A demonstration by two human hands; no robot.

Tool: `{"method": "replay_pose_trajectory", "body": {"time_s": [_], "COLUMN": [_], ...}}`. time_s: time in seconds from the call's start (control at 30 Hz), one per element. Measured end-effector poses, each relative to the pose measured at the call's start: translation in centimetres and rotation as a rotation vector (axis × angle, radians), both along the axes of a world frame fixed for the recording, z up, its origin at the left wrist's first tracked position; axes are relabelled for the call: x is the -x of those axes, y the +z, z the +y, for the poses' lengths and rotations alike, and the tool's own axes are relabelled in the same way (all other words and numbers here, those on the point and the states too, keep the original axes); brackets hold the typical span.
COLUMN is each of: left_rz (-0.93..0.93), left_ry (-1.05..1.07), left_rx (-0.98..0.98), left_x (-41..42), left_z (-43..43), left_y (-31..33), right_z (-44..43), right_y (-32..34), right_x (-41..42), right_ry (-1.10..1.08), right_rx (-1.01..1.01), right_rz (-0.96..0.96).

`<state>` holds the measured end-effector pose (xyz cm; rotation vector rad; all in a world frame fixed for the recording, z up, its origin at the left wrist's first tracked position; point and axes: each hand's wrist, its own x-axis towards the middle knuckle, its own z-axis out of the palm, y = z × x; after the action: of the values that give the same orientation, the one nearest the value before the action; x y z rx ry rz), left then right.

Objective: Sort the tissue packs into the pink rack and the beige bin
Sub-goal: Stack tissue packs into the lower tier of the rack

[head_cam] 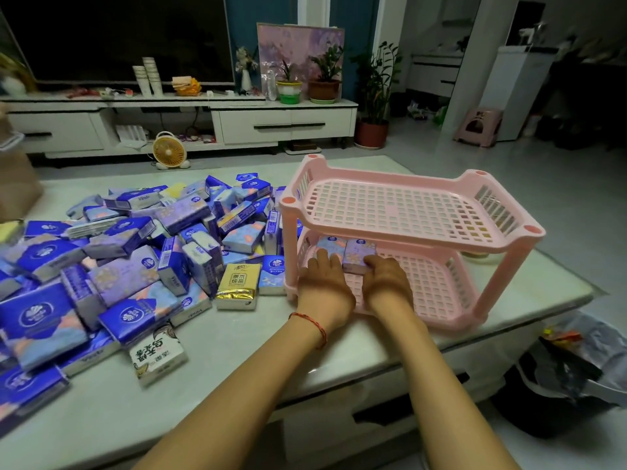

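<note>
two packs are sitting at the back-left of the pink rack, in its lower tier: left pack and right pack, side by side and touching. left hand is lying flat, fingers straight, tips resting on the left pack. right hand is curling its fingers over the near edge of the right pack. both are reaching in under the upper tier.

risks i'm seeing:
- the rack is looking like light plastic and is standing near the table edge, so a hard push is likely sliding it
- knuckles catching the upper tier on the way out, tipping it
- packs going in skewed, wasting row space

pile of tissue packs is lying just left of the rack, so a forearm sweep is risking spills. beige bin isn't showing, so i'm not judging that side of the sort.
</note>
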<state>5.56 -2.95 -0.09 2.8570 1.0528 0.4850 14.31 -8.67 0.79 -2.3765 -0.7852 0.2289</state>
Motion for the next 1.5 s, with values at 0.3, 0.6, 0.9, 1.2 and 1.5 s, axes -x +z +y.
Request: {"method": "replay_pose_trajectory", "body": {"time_s": [0.3, 0.6, 0.9, 1.2, 1.5], "left_rz": [-0.369, -0.321, -0.010, 0.087, -0.132], "left_ry": [-0.420, -0.120, 0.246, 0.225, 0.012], "left_rx": [-0.054, -0.130, -0.065, -0.056, 0.042], "left_x": [8.2, 20.5, 23.5, 23.4, 24.0], "left_z": [-3.5, 2.9, 6.0, 6.8, 3.1], "left_y": [1.9, 1.9, 2.7, 3.3, 3.5], "right_z": [-1.8, 3.2, 8.6, 10.5, 4.1], "right_y": [2.6, 0.5, 0.7, 0.8, 3.3], "right_x": [3.0, 14.9, 17.1, 17.0, 16.4], "right_ry": [0.053, 0.656, 0.565, 0.512, 0.403], "right_rx": [-0.295, -0.463, -0.427, -0.468, -0.688], "right_rz": [-0.261, -0.389, -0.250, -0.213, 0.419]}}
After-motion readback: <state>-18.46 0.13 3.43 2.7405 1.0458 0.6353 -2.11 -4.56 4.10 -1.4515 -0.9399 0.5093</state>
